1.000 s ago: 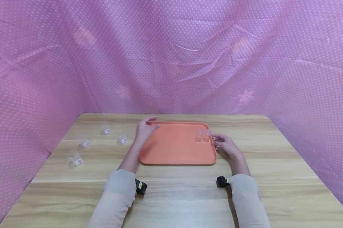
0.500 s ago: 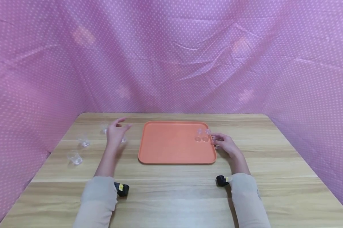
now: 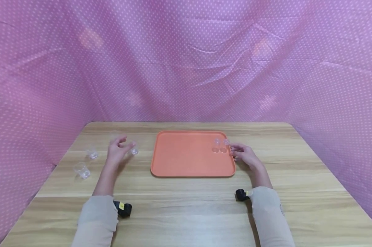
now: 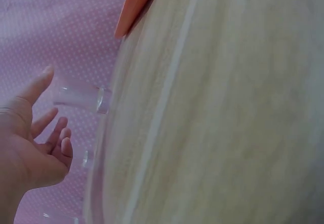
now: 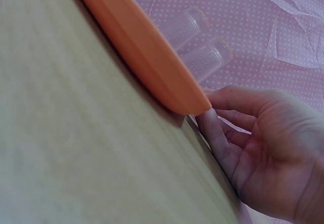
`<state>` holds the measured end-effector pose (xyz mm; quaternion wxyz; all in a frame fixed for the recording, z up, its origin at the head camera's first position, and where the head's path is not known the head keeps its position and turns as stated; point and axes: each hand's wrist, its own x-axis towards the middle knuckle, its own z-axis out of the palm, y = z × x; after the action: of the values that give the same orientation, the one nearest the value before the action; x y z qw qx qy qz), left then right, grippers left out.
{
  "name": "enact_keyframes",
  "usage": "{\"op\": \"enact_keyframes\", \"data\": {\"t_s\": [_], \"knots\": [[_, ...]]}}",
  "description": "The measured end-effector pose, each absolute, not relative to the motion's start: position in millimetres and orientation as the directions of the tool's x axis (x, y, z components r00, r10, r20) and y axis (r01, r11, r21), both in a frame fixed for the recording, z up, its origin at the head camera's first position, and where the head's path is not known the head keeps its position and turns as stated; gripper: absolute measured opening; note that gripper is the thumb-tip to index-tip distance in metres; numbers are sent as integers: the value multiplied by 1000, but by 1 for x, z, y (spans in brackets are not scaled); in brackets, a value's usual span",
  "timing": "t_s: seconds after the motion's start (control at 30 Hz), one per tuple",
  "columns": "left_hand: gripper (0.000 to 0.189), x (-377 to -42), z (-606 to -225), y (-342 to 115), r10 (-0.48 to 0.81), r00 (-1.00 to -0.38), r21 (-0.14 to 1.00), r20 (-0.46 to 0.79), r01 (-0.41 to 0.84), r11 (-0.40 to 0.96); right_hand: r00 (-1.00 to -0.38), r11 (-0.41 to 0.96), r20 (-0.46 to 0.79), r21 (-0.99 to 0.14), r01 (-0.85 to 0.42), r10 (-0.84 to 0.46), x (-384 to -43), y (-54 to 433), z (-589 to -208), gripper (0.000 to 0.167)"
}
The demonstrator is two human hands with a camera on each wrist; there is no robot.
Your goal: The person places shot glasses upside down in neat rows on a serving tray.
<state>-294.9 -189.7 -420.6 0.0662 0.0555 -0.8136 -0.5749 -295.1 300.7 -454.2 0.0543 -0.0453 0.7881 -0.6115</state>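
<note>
My left hand [image 3: 116, 152] hovers on the table's left side, thumb and fingers parted around nothing. Just right of its thumb stands a clear plastic cup [image 3: 134, 151]. Another cup, farther back, is mostly hidden by this hand. In the left wrist view the thumb points up beside a clear cup [image 4: 78, 96], with the other fingers loosely bent. My right hand [image 3: 245, 156] pinches the right rim of an orange tray [image 3: 186, 161]; the right wrist view shows fingers [image 5: 212, 130] against the tray edge. Upside down on the tray, near that hand, stand two clear cups [image 3: 215, 146].
Farther left on the wooden table [image 3: 186, 212] are two more clear cups, a rear one [image 3: 92, 154] and a nearer one [image 3: 82, 170]. A pink dotted curtain [image 3: 186, 68] encloses the table at the back and both sides.
My left hand has moved left from the tray's back left corner to the loose cups, dropping a little nearer. My right hand stays at the tray's right rim.
</note>
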Motion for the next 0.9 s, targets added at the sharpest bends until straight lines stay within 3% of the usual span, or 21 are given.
{"op": "enact_keyframes", "data": {"t_s": [0.33, 0.9], "knots": [[71, -300, -446, -189, -12, -999, 924, 51, 42, 381, -990, 248, -36, -969, 2, -133, -296, 303, -456, 41], [49, -305, -462, -187, -132, -982, 810, 137, 35, 585, -989, 251, -49, -968, 13, -138, -296, 302, -456, 42]]}}
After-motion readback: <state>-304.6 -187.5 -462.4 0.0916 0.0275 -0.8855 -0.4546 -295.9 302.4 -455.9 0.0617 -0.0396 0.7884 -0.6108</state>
